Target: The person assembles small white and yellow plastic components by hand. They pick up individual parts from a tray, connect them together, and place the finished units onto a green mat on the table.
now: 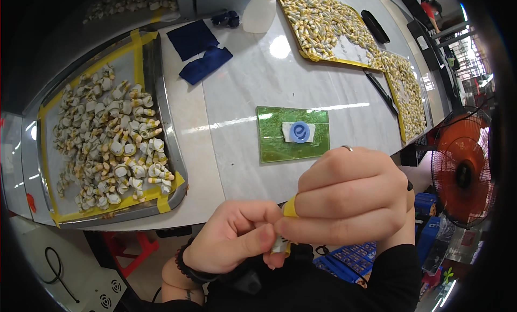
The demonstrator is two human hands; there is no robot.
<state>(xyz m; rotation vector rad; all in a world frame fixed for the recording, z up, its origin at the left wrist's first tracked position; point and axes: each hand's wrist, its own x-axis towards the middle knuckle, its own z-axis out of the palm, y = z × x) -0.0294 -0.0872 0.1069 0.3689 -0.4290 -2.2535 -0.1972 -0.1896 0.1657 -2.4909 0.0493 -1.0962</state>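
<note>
Both hands meet close under the camera, below the table's near edge. My left hand (231, 236) pinches a small white and yellow part (281, 244) between thumb and fingers. My right hand (350, 199) is curled in a fist around the same part, with a yellow finger cot (290, 207) on one fingertip and a ring on another finger. Most of the part is hidden by the fingers. Just beyond the hands, a green square mat (274, 145) lies on the table with a white scrap and a blue round piece (299, 132) on it.
A metal tray (173, 166) edged with yellow tape holds several white and yellow parts at the left. Two more trays of parts (323, 21) lie at the back right. Dark blue cloths (199, 48) and a white bottle (259, 13) sit at the back. An orange fan (463, 166) stands right.
</note>
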